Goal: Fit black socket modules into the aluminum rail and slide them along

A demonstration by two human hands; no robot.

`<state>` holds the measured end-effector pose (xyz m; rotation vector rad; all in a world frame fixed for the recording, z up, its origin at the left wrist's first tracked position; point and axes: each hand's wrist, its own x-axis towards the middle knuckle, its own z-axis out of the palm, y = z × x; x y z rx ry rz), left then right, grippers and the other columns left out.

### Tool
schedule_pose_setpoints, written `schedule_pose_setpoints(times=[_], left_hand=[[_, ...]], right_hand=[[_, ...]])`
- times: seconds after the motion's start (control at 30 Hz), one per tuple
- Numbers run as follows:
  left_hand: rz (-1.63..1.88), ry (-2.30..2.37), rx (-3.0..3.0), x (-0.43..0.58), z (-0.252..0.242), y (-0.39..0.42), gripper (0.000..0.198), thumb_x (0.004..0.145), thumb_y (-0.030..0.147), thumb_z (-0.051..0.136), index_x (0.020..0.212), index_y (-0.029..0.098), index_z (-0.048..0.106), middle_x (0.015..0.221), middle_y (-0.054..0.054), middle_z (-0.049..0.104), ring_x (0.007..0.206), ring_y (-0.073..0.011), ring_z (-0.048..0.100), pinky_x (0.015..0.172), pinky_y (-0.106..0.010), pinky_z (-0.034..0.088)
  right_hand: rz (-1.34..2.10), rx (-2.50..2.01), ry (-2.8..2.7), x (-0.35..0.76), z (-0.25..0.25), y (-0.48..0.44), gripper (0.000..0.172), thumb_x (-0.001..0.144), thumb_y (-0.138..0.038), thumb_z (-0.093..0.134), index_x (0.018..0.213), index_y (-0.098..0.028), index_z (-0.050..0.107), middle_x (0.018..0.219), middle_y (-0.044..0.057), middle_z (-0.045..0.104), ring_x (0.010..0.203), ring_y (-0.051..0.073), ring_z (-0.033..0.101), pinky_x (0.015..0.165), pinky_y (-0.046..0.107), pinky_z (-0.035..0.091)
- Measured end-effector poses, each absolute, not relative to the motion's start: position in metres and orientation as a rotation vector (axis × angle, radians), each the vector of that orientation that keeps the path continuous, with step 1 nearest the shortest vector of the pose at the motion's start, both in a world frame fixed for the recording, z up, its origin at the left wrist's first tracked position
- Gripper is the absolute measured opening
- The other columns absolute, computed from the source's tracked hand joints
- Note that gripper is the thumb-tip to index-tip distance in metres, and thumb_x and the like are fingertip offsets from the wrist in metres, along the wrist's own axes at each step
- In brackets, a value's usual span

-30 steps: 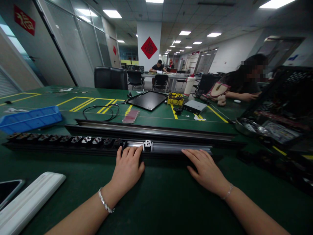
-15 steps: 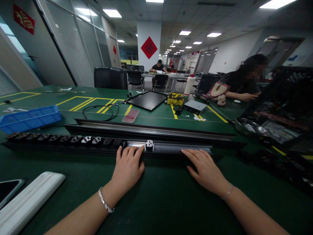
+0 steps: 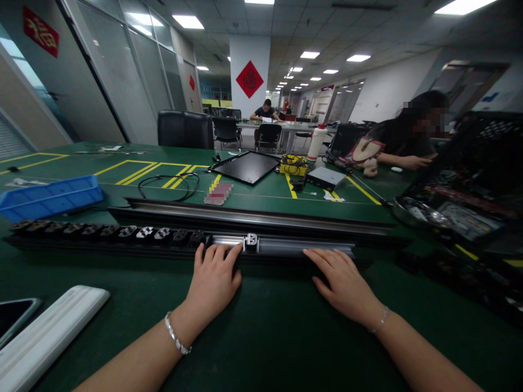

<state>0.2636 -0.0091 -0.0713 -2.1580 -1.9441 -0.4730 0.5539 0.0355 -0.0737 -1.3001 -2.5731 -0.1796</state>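
A long black power strip rail [image 3: 122, 238] lies across the green table [image 3: 265, 337], with several socket modules in its left half and a bare silvery channel [image 3: 302, 246] to the right. One small socket module [image 3: 250, 242] sits alone in that channel. My left hand [image 3: 214, 277] lies flat with fingers stretched out, the fingertips on the rail just left of the lone module. My right hand [image 3: 343, 283] also lies flat and open, fingertips on the rail's near edge further right. A second long black rail [image 3: 253, 215] lies parallel just behind.
A blue tray [image 3: 49, 197] stands at the left, a white bar [image 3: 44, 332] and a phone at the near left. Behind the rails lie a black cable loop [image 3: 167, 188], a black panel [image 3: 247, 166] and a yellow box. A black crate of parts [image 3: 469, 185] stands right; a person sits beyond.
The lone socket module has slid a little to the right along the channel, with my left index fingertip behind it. My right hand has stayed put.
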Motion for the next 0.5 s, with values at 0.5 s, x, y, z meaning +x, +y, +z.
schedule_pose_setpoints(times=[0.5], left_hand=[[-0.429,-1.940,-2.163,0.2636,-0.0691,-0.0096,0.051,0.079,0.025,0.052,0.129,0.030,0.045,0.108,-0.006,0.058,0.107,-0.0257,0.049,0.104,-0.050,0.020]], right_hand=[[-0.172,-1.306,-2.571,0.5540,-0.0748,0.0363,0.055,0.081,-0.024,0.046,0.135,-0.028,0.036,0.129,0.005,0.052,0.118,0.022,0.046,0.103,0.048,0.030]])
